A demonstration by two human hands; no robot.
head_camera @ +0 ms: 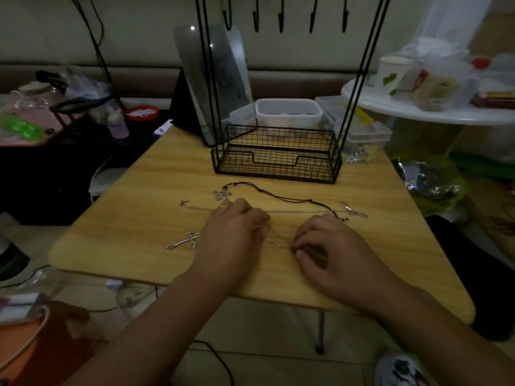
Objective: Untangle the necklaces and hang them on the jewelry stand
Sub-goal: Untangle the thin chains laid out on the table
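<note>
The step in hand is judged to be untangling. The left hand point(232, 235) and right hand point(331, 250) rest on the light wooden surface point(390, 246), each pinching the thin silver chain point(276, 239) stretched between them. Beyond both hands lie the black cord necklace point(281, 196) and a long silver chain point(301, 211); a silver cross pendant point(185, 240) lies left of the left hand. The black wire jewelry stand point(276, 157), hooks bare, stands farther back. Next move: work the strands apart without tightening. Crossing cords obstruct lifting.

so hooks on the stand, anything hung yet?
Empty: the visible hooks hang bare; necklaces lie on the table.
</note>
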